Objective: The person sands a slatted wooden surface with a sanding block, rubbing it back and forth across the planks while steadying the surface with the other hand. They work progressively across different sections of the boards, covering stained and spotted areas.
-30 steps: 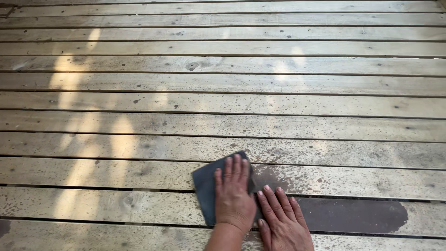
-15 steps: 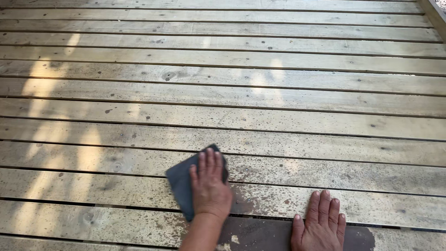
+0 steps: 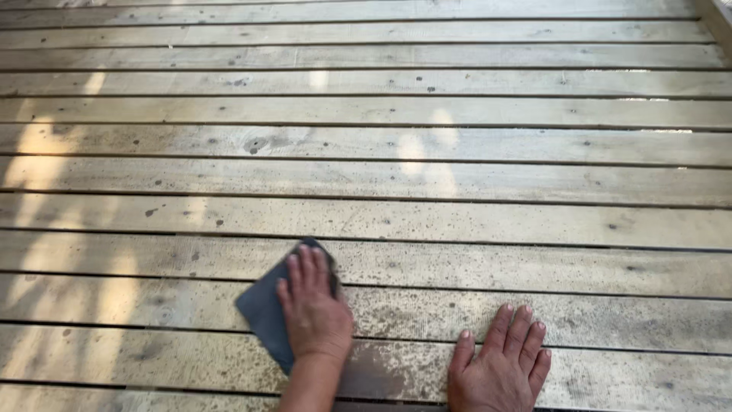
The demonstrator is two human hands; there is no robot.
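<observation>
- So, the left hand (image 3: 314, 313) is lying flat, fingers stretched out and close together, pressed down on a dark grey-blue cloth (image 3: 263, 313) at the lower left of centre in the frame.
- That cloth looks like a flat, roughly square piece turned cornerwise, one corner poking out past the fingertips, the rest sticking out to the left of the hand. It spans the gap between two boards.
- Over at the bottom right of centre, the right hand (image 3: 499, 370) is open too, palm down, fingers slightly spread, resting bare on the wood and holding nothing.
- Both hands sit on a weathered wooden deck (image 3: 457, 183), pale grey-tan planks running left to right with dark gaps between them, speckled with little dark spots and knots.
- Between the two hands there's a darker, damp-looking patch (image 3: 381, 366) on the board.
- Soft sunlight blotches fall along the left side of the frame.
</observation>
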